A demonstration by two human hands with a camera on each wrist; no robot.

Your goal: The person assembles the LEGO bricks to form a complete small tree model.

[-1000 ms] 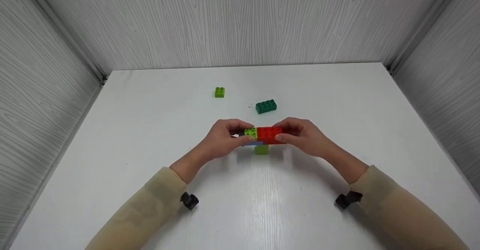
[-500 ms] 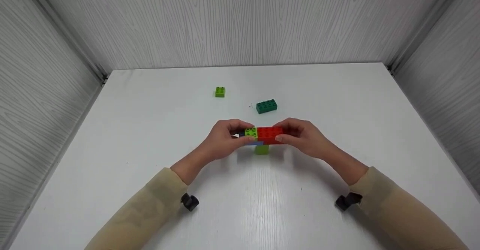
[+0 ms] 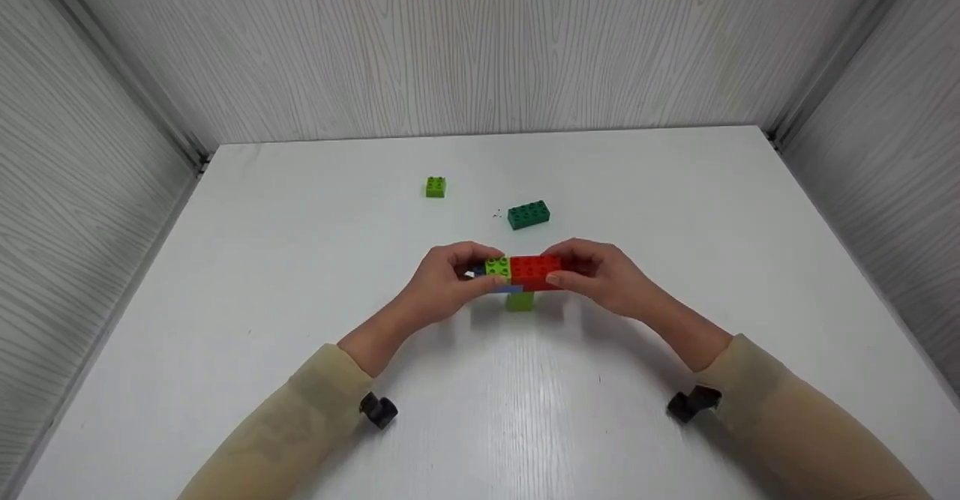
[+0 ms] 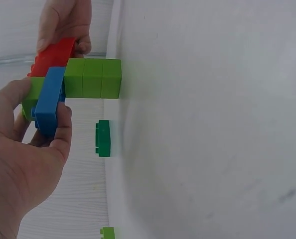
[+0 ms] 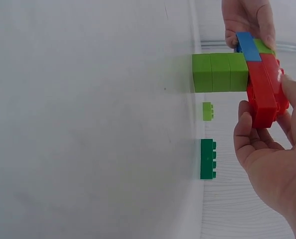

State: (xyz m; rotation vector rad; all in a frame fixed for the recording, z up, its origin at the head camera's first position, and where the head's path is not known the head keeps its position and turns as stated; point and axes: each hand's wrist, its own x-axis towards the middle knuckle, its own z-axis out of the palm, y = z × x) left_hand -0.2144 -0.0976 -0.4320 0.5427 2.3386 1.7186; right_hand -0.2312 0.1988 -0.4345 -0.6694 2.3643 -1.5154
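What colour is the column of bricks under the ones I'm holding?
Lime green; the three-brick column shows best in the left wrist view.

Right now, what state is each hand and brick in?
Left hand: gripping
Upper lime brick: in left hand, studs up
Blue brick: directly beneath
Right hand: gripping
Upper red brick: in right hand, studs up
Lower red brick: directly beneath
Lime column: upright
Dark green brick: loose, studs up
Small lime brick: loose, studs up

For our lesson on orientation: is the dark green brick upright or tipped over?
Upright. The dark green brick sits on the table with its studs facing up.
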